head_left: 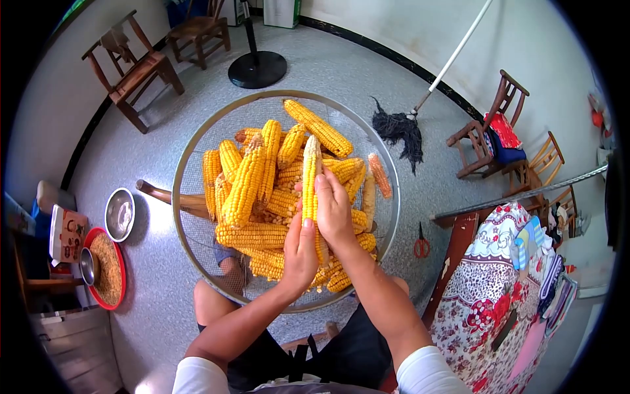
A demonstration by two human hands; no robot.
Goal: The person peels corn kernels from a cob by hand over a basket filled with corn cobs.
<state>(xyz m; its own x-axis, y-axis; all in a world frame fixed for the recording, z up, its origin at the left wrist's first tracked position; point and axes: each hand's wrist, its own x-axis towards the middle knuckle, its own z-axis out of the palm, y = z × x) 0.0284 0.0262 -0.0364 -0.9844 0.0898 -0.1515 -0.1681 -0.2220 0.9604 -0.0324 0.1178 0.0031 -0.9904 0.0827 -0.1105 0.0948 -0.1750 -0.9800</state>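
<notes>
An upright ear of corn is gripped between both hands over the round mesh sieve. Part of its side looks bare of kernels, and its pale tip points away from me. My left hand is closed on its lower left side, thumb pressed along the kernels. Around the right side wraps my right hand, its thumb near the middle of the ear. A heap of yellow corn ears fills the sieve beneath, with some loose kernels among them. A bare reddish corn cob lies by the sieve's right rim.
Left of the sieve are a metal bowl and a red basin of grain-like bits. Scissors lie on the floor at right, near a cloth-covered bed or table. A black mop, chairs and a round stand base stand beyond.
</notes>
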